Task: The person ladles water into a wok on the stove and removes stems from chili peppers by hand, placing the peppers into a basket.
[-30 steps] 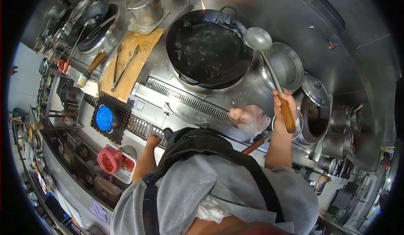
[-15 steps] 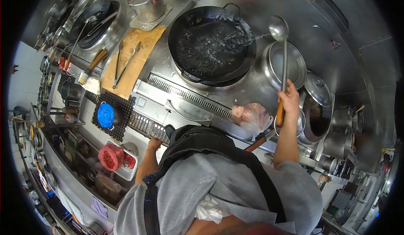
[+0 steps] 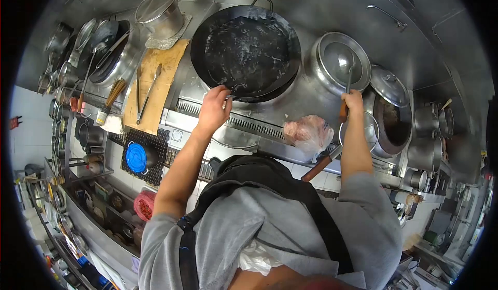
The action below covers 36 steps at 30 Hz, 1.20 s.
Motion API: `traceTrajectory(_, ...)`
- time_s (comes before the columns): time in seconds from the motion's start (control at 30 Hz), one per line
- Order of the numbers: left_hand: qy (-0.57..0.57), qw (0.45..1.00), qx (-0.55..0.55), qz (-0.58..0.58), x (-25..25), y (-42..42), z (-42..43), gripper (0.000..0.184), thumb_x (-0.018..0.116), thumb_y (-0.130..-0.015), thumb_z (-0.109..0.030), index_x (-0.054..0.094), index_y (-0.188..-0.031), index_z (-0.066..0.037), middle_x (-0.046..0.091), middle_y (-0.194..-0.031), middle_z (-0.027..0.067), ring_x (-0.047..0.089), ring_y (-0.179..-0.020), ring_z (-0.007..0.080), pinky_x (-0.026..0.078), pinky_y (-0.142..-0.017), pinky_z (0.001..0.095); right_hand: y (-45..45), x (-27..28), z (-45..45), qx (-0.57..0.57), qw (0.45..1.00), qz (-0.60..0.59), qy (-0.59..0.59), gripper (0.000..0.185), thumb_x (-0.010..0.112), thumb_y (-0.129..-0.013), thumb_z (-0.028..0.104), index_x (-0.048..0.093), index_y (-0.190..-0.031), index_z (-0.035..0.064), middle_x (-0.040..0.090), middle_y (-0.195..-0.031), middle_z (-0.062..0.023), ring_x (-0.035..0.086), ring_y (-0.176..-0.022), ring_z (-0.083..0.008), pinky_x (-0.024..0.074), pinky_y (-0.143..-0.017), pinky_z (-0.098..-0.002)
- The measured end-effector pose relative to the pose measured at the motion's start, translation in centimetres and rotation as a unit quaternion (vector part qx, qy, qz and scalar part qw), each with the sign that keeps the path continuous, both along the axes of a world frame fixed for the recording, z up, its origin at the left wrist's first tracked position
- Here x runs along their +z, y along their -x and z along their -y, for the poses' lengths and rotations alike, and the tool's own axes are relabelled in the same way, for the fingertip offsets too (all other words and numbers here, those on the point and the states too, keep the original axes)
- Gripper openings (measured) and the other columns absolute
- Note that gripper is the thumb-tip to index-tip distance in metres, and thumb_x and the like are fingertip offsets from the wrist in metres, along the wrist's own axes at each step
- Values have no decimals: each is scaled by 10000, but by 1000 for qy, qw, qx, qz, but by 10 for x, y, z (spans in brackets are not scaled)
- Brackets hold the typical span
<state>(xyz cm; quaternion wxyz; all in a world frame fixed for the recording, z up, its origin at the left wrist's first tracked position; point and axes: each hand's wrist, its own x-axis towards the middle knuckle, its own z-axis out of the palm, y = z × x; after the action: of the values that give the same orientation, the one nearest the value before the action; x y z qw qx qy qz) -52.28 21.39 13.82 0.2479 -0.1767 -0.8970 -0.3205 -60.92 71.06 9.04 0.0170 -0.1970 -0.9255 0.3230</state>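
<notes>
In the head view, the wok (image 3: 201,61) serves as the landmark. The left hand (image 3: 214,109) is at its near-side rim handle (image 3: 231,97), fingers curled; whether they close on it cannot be told. Right of the wok, the right hand (image 3: 353,103) is wrapped around the wooden grip (image 3: 343,112) of the ladle (image 3: 349,79), presumably keeping fingers off metal. The ladle's bowl lies over the steel pan (image 3: 367,66), right of the wok; contact is unclear.

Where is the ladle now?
In the head view, the ladle is right of the wok, held by the right hand, its bowl at the metal pot.
</notes>
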Motion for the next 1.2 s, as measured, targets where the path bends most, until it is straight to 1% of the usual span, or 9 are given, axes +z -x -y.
traceTrajectory(0.07,174,969,-25,171,-38,27,-1,185,583,-839,-199,626,-807,-22,645,-820,187,634,-803,341,502,-738,416,2,-2,-2,-16,998,24,64,296,662,-602,213,648,-774,-28,650,-714,-154,637,-676,-286,499,-618,-360)
traceTrajectory(0.13,212,962,-20,170,-44,33,-6,215,589,-834,-247,623,-785,-40,645,-747,169,640,-738,337,512,-702,428,-1,19,6,-94,915,63,386,131,636,-645,89,612,-712,-21,619,-671,-130,575,-517,-210,424,-432,-297)
traceTrajectory(0.17,248,954,-14,169,-48,34,-7,247,595,-829,-295,620,-762,-58,646,-675,151,647,-673,333,522,-667,439,-1,9,2,-110,874,14,474,80,637,-686,72,588,-684,9,618,-680,-133,559,-501,-169,416,-406,-244)
traceTrajectory(0.2,250,953,-12,169,-50,35,-7,247,595,-829,-295,620,-762,-58,646,-675,151,647,-673,333,522,-667,439,-6,12,8,-108,872,15,476,80,637,-686,72,588,-684,9,618,-680,-133,559,-501,-169,416,-406,-244)
traceTrajectory(0.27,249,954,17,166,-52,33,-6,250,613,-810,-315,625,-756,-71,636,-630,143,644,-637,335,521,-643,439,-25,27,27,-180,809,-121,546,145,655,-696,145,589,-708,16,602,-647,-102,563,-512,-162,403,-416,-247)
traceTrajectory(0.57,211,965,17,156,-49,31,-11,226,634,-774,-321,633,-700,-107,614,-557,84,636,-575,290,518,-587,420,-68,53,22,-93,773,-168,605,175,571,-794,88,520,-893,-47,606,-845,-171,535,-552,-134,438,-430,-191)
traceTrajectory(0.77,206,971,-9,119,-44,34,-3,206,636,-768,-317,634,-691,-126,630,-586,81,636,-570,282,521,-565,417,-91,98,64,-31,742,-191,642,320,548,-769,79,505,-1021,-113,600,-838,-191,530,-559,-152,405,-437,-199)
traceTrajectory(1.0,163,982,-33,86,-44,29,7,237,646,-762,-338,635,-673,-118,623,-569,72,636,-576,279,523,-569,408,-101,103,112,43,699,-135,701,368,535,-781,75,476,-1079,-131,594,-893,-226,526,-567,-155,405,-432,-208)
traceTrajectory(1.2,148,985,-17,86,-46,28,6,233,661,-743,-340,647,-665,-120,637,-595,70,634,-587,289,517,-576,410,-104,125,174,60,783,-103,611,482,600,-777,77,446,-1198,-99,629,-849,-126,549,-571,-126,411,-455,-223)
